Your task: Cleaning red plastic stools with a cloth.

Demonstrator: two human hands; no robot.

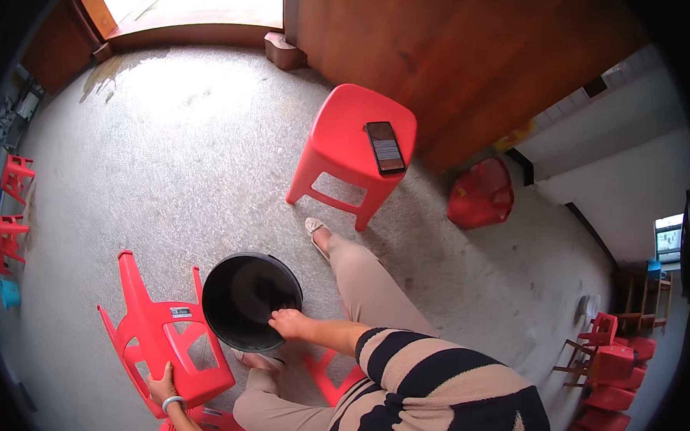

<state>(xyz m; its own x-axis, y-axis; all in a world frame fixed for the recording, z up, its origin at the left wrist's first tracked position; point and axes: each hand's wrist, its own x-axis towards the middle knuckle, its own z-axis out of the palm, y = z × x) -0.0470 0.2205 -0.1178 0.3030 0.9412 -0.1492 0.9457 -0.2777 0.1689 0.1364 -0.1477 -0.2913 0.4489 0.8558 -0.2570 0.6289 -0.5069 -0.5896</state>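
Observation:
My left hand (162, 385), with a pale bangle at the wrist, grips the seat end of a red plastic stool (169, 335). That stool is tipped over, its legs pointing away from me, and a label sits on its side. Beside it, between my feet, stands a round black bucket (231, 303). My right hand (288, 324) is at the bucket's near right rim with curled fingers over the opening. A dark patch shows inside the bucket near those fingers; whether it is something held or a reflection, I cannot tell.
Ahead, an upright red stool (349, 123) carries a smartphone (385, 148). A red container (481, 192) lies near the wooden door (444, 64). More red stools (613, 366) are gathered at the right, others (12, 238) at the far left by a blue bucket (9, 293).

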